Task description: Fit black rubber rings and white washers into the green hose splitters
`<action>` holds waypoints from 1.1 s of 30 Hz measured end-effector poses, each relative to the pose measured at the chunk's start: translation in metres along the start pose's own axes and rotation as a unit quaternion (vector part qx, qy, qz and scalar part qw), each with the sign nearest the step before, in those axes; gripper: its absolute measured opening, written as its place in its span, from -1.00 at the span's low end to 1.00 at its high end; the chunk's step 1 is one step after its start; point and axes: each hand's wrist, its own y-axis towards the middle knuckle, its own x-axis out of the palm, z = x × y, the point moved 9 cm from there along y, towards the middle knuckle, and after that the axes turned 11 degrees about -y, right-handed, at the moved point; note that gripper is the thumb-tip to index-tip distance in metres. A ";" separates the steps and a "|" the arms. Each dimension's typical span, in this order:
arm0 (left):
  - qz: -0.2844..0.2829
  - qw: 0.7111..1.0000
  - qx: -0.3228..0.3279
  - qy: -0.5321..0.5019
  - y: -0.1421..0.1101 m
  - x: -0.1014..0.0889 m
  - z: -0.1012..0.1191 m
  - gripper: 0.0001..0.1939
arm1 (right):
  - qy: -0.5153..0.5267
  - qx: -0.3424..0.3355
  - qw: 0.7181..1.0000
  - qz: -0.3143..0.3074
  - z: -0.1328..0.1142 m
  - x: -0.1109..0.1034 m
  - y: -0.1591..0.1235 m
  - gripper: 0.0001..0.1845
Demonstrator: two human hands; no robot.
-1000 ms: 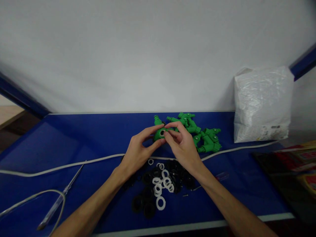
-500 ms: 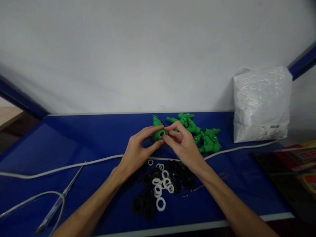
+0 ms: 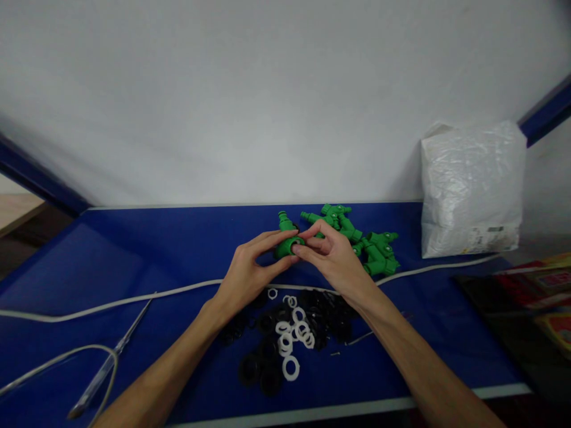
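Observation:
Between my two hands is a green plastic hose fitting (image 3: 288, 223), its ribbed spigot pointing away from me and its round opening facing me. My left hand (image 3: 252, 261) grips the fitting's left side between thumb and fingers. The thumb and fingertips of my right hand (image 3: 332, 252) are closed at the opening; anything pinched there is too small to make out. To the right lie several more green fittings (image 3: 380, 252). Below my hands, white plastic rings (image 3: 291, 368) are mixed with black rings and small black parts (image 3: 330, 318).
A white cable (image 3: 178, 290) crosses the blue table (image 3: 200, 238). A clear-handled pointed tool (image 3: 102, 371) lies at left, partly under a cable loop. A wrapped white package (image 3: 470, 190) stands at right against the wall. A small screw (image 3: 335, 353) lies near the rings.
The fitting has tipped slightly and shifted a little right and down in my hands. My right thumb has moved over its opening. The loose parts lie as before.

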 end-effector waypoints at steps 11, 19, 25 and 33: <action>0.009 1.000 -0.004 0.009 -0.001 -0.001 -0.002 -0.58 | 0.004 -0.001 1.000 0.023 0.000 0.001 -0.001 -0.64; 0.027 1.000 -0.011 0.005 -0.003 -0.003 -0.005 -0.60 | -0.004 -0.023 0.999 0.047 -0.001 0.000 -0.003 -0.73; 0.030 0.999 -0.028 -0.013 -0.003 -0.002 -0.010 -0.59 | -0.005 -0.028 0.999 0.044 -0.003 0.000 -0.003 -0.75; 0.044 0.997 -0.033 -0.053 -0.003 -0.003 -0.010 -0.60 | -0.060 -0.057 0.996 0.029 -0.011 0.005 -0.005 -0.82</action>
